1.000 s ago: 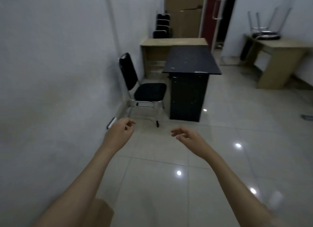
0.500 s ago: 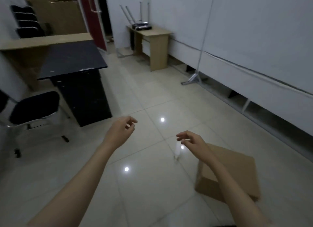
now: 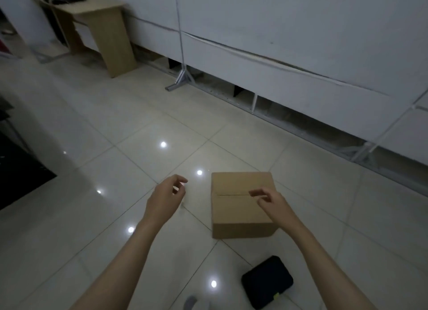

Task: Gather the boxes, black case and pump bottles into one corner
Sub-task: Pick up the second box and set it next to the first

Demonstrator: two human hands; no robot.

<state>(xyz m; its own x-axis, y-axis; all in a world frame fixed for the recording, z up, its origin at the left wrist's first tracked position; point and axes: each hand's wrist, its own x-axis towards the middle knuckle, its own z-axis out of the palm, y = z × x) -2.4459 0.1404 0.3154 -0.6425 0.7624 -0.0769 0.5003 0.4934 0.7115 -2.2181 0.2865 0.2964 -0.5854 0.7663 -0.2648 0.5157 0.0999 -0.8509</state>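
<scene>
Closed brown cardboard box (image 3: 242, 205) sits on the glossy pale tiled floor (image 3: 115, 147), top flaps shut w/ a seam running across the lid; contents can't be seen. No print or label readable on it.

Left hand (image 3: 165, 199) hangs in the air just left of the box, not touching it, fingers loosely curled, thumb and forefinger near each other, holding nothing. Right hand (image 3: 269, 199) hovers over the box's top, right part, fingers loosely bent and pointing left along the seam, also holding nothing; can't tell if fingertips touch the cardboard.

Flat black rectangular case w/ rounded corners (image 3: 267, 282) lies on the floor nearer the person than the box, below the right forearm, apart from the box. Small yellow-green tab on its near edge; any writing too small to read.

Blurry grey-white shape (image 3: 191, 302) at the bottom edge, left of the case; can't tell what it is.

Further off: light wooden desk (image 3: 102, 29) against the white panelled wall (image 3: 301, 32), a dark object on top of it at frame edge. Black cabinet (image 3: 16, 171) at far left. Metal bracket (image 3: 179, 79) at wall base.
</scene>
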